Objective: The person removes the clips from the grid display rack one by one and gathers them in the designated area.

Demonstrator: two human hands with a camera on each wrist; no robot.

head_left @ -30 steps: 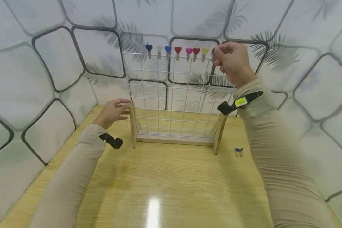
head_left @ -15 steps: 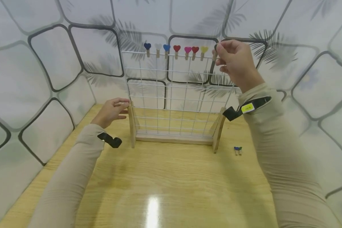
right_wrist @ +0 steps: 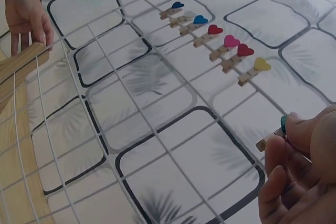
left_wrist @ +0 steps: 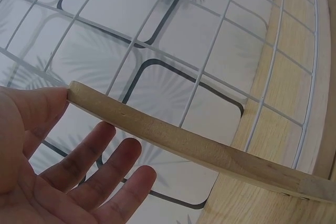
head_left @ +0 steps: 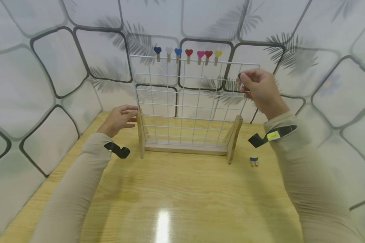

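Observation:
My right hand (head_left: 260, 89) pinches a small wooden clothespin (right_wrist: 270, 140) between thumb and fingers, in front of the upper right corner of the white wire grid (head_left: 197, 101). A green heart (right_wrist: 284, 123) on the clothespin shows beside the thumb. Several heart-topped clothespins sit along the grid's top bar, among them a yellow one (head_left: 217, 57), a pink one (head_left: 200, 57) and a dark blue one (head_left: 158, 54). My left hand (head_left: 118, 119) touches the top of the left wooden upright (left_wrist: 157, 127) with thumb and index finger; its other fingers extend beneath.
Two more clothespins (head_left: 253, 161) lie side by side on the wooden table (head_left: 182, 192), right of the stand. The right wooden upright (head_left: 235, 138) and a base bar (head_left: 185, 147) carry the grid. A patterned wall (head_left: 88, 60) stands close behind.
My right hand has moved from the top bar beside the yellow clothespin down and to the right, still pinching its clothespin. The left hand has kept its place.

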